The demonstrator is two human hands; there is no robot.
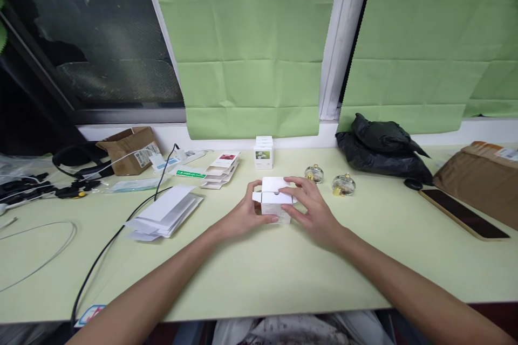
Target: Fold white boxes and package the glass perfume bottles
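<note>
A small white carton (275, 206) stands on the table in front of me, its top flap raised and its side flaps sticking out. My left hand (245, 211) is closed around the carton's left side, thumb along the near face. On the right, the fingers of my right hand (311, 209) press the top flap and the near face. What lies inside the carton is hidden. Two round clear glass bottles (314, 173) with gold-coloured parts stand just beyond my right hand. A short row of white boxes with a picture (264, 155) is behind the carton.
Flat white cartons (165, 213) lie in a stack at left, with printed flat cartons (221, 170) behind. A black cable (117, 234) crosses the table. Nearby are an opened cardboard box (131, 151), black plastic bags (380, 148), a phone (463, 214) and a brown parcel (481, 180).
</note>
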